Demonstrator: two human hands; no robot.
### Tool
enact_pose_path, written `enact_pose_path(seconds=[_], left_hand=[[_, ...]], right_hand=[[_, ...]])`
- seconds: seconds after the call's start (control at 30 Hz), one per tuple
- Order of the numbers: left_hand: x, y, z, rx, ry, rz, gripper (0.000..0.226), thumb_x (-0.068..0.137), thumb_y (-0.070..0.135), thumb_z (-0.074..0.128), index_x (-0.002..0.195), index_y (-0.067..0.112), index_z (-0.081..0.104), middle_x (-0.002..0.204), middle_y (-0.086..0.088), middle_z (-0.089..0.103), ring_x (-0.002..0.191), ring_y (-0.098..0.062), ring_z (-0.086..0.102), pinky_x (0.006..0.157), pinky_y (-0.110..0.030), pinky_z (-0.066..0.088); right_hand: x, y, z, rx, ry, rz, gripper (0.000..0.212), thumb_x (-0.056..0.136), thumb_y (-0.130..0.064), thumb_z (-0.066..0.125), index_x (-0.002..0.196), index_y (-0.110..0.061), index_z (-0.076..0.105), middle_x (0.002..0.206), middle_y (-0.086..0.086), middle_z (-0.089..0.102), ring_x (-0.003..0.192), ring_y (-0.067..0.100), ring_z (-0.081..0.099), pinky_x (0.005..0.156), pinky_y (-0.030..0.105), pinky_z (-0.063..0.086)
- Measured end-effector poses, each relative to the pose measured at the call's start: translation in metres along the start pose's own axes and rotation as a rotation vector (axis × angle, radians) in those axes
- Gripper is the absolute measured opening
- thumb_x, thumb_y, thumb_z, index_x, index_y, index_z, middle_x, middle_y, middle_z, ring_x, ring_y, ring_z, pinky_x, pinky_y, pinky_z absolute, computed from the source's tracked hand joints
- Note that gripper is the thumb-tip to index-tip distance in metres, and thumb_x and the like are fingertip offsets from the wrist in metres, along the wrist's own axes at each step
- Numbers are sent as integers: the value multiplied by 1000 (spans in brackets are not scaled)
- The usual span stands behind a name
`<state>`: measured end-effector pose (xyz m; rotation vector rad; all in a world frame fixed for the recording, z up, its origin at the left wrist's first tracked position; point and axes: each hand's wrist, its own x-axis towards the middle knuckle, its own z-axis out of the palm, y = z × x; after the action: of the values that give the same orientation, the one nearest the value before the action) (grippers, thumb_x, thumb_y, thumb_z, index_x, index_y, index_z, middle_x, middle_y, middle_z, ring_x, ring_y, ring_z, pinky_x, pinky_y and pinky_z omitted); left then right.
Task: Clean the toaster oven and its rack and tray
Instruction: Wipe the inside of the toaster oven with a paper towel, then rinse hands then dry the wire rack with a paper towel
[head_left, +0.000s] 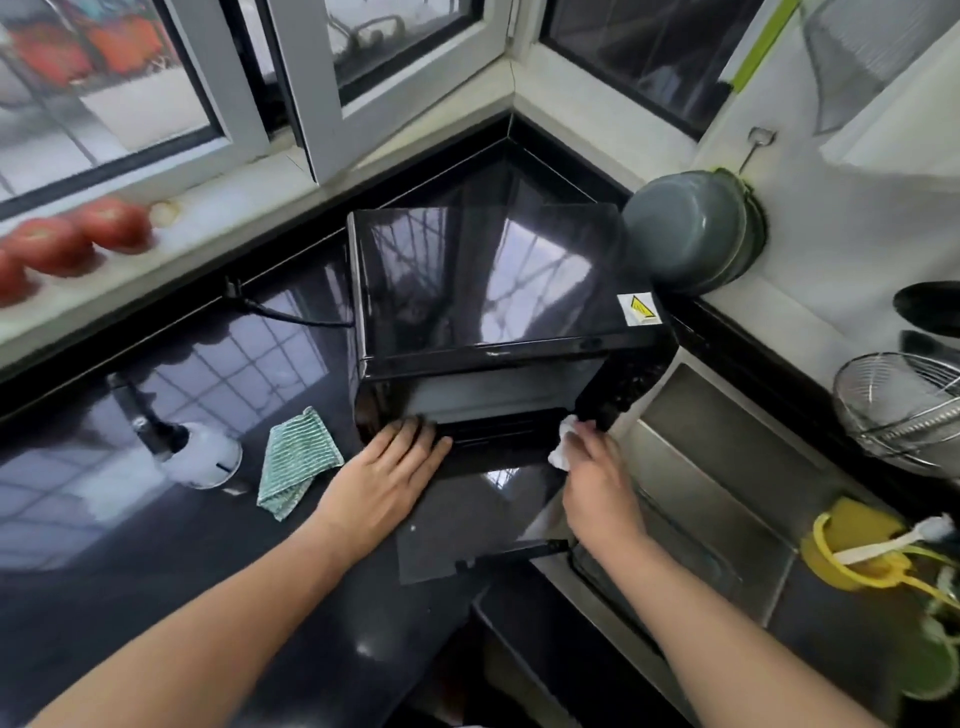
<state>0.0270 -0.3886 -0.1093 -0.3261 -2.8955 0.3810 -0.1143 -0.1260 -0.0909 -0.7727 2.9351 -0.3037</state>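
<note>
Right fingers (589, 434): curled round a crumpled white wipe (563, 446), pressing it at the right end of the oven mouth, beside the control panel.
Right hand (597, 478): reaches in over the lowered door; wrist above the door's right edge.
Left fingers (415, 434): straight and flat, grasping nothing, tips resting on the lower left of the oven front.
Left hand (392, 475): appears to brace the appliance; judged a steadying hold.
Toaster oven (493, 280): black, on the dark counter (156, 545) in the window corner, just beside the sink (727, 493); door (467, 525) hinged down and open towards the person.
Rack and tray: not clearly made out; cavity interior too dark to tell.
Risk, door: forearm weight on the open door could strain the hinge or tip the oven forward.
Risk, slide: glossy counter; a hard wipe could shove the oven towards the sink if the left hand lifts.
Risk, power: cord (291, 314) trails from the left side; whether plugged in cannot be told. A wet wipe near the controls would be a hazard.
Nearby: green striped cloth (296, 462) and spray bottle (197, 452) left of the oven, untouched.
</note>
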Motion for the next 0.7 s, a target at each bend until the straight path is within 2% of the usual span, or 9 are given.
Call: enact_pose_path(seconds=[0.07,0.17,0.23,0.27,0.37,0.47,0.53,0.63,0.7], left_hand=[[-27,22,-23,-195,-19,-169,56,92,15,38,144,4,57,143,-23,51,125,-44,54,104,-53,49],[-76,56,-44,-646,4,-596,48,83,1,47,121,11,75,126,-7,60,111,-26,60,94,-36,53],[-91,69,-53,-938,-46,-843,39,93,-4,55,111,20,80,112,19,65,105,-3,61,93,-14,46],[-91,72,-57,-1069,-64,-968,39,96,-4,59,107,26,80,105,26,67,103,3,62,91,-7,43],[-77,77,-69,-1329,-131,-1247,40,100,1,59,105,38,73,91,30,72,89,8,66,85,-11,49],[-68,81,-78,-1471,-201,-1322,32,102,8,57,113,36,69,83,19,76,73,2,67,79,-23,55],[-66,83,-79,-1494,-218,-1337,31,101,10,59,116,36,67,80,11,76,68,0,66,79,-29,56],[-68,83,-72,-1500,-246,-1373,33,99,8,64,126,26,69,73,3,72,67,-6,67,79,-31,56],[-68,83,-69,-1551,-232,-1412,34,98,4,64,127,21,70,70,4,70,68,-10,66,75,-31,57]], right_hand=[[2,1,0,9,57,82,54,74,16,55,126,5,62,138,18,55,126,38,49,108,41,42],[3,-31,13,82,88,182,56,74,7,55,130,10,56,142,22,50,130,41,46,113,44,38],[-7,-73,28,121,33,109,65,76,2,50,140,7,47,151,21,41,139,37,38,118,40,32],[-13,-95,34,144,-10,25,68,78,1,49,145,4,42,156,18,34,144,34,32,120,38,28],[-22,-146,39,221,-150,-200,69,88,-3,50,154,-6,31,164,7,20,151,25,16,123,36,21],[-21,-147,29,265,-181,-420,64,86,6,46,149,-6,40,160,3,32,148,21,24,122,30,21],[-14,-116,23,233,-163,-456,64,83,10,46,145,-9,48,154,2,42,144,19,33,118,24,23],[7,-51,19,147,10,-79,61,81,9,51,139,-9,56,145,6,53,137,26,45,117,29,32],[7,-51,22,108,43,53,63,78,6,56,140,-4,54,143,11,54,136,30,45,117,33,33]])
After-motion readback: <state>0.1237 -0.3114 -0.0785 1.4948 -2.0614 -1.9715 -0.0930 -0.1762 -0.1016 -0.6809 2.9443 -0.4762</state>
